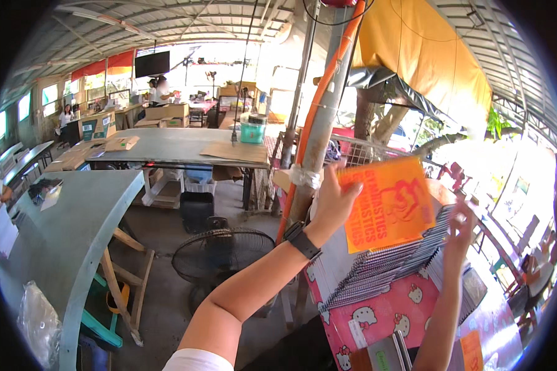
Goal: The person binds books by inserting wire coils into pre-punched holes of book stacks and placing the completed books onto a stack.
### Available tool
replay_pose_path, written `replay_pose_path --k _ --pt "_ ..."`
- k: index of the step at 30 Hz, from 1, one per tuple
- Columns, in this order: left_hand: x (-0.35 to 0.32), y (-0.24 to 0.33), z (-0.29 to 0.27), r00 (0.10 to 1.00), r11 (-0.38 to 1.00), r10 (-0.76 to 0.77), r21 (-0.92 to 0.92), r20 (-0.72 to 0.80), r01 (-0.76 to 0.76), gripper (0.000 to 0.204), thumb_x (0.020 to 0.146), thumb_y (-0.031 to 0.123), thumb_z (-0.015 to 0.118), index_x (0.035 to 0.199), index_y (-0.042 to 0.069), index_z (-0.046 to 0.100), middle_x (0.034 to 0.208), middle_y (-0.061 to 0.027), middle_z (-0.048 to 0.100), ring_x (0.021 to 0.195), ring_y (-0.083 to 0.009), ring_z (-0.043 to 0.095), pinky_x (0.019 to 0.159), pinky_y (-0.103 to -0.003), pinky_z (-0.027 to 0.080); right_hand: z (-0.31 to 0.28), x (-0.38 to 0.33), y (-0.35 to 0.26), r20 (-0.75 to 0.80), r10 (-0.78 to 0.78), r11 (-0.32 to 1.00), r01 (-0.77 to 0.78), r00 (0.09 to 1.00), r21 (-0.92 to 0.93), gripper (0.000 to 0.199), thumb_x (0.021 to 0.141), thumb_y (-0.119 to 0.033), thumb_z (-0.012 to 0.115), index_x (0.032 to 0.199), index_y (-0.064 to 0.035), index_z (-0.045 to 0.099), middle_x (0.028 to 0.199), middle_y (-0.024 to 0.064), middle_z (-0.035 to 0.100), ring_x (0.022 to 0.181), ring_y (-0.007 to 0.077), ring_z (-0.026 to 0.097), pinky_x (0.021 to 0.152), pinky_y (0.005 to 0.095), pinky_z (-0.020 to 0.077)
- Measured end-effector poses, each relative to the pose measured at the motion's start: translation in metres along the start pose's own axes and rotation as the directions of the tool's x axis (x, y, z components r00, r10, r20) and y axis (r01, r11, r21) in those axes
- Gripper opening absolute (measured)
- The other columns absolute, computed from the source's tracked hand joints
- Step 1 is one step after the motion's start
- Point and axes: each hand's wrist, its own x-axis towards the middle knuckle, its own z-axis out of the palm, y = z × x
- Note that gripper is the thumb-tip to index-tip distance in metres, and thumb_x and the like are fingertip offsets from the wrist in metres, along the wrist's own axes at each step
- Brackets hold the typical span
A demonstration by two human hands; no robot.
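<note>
My left hand [338,201] grips the left edge of an orange sheet [387,204] with red print and a red drawing, thumb on its face. The sheet is held up and tilted above rows of spiral-bound notebooks [368,279], whose wire coils face me in a fanned stack. Just right of the sheet, my right hand [459,224] is raised and smeared by motion, so its fingers are unclear. The notebooks lie on a table with a pink cartoon-print cover [377,309]. Near its front edge sits a brown and grey item [387,353] with a green label.
Another orange piece [471,351] lies at the lower right. A black fan [223,253] stands left of the pink table, near a metal post [315,123]. Grey-green worktables [86,198] stand left and ahead, one with a green tub [252,130]. People [161,93] are in the background.
</note>
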Motion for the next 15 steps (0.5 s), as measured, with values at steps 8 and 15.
replay_pose_path --k 8,15 --pt "-0.007 -0.097 -0.029 0.994 0.906 -0.031 0.422 0.103 -0.015 0.040 0.078 0.030 0.067 0.104 0.001 0.059 0.097 -0.0150 0.061 0.091 -0.0223 0.060 0.080 -0.032 0.045 0.058 -0.035 0.091 0.248 0.256 0.967 -0.248 0.934 -0.064 0.024 0.086 -0.023 0.059 0.096 -0.0016 0.059 0.088 0.0101 0.059 0.085 0.0190 0.054 0.076 0.0312 0.0421" --pt "-0.005 -0.111 0.026 1.000 0.999 0.017 0.032 0.003 -0.017 0.023 0.085 0.021 0.057 0.092 0.001 0.065 0.076 -0.0072 0.065 0.069 -0.0134 0.060 0.063 -0.028 0.046 0.062 -0.038 0.142 0.079 0.324 0.897 -0.332 0.943 0.291 0.021 0.088 -0.019 0.056 0.090 0.0014 0.058 0.088 0.0076 0.062 0.083 0.0144 0.055 0.078 0.0265 0.0425"
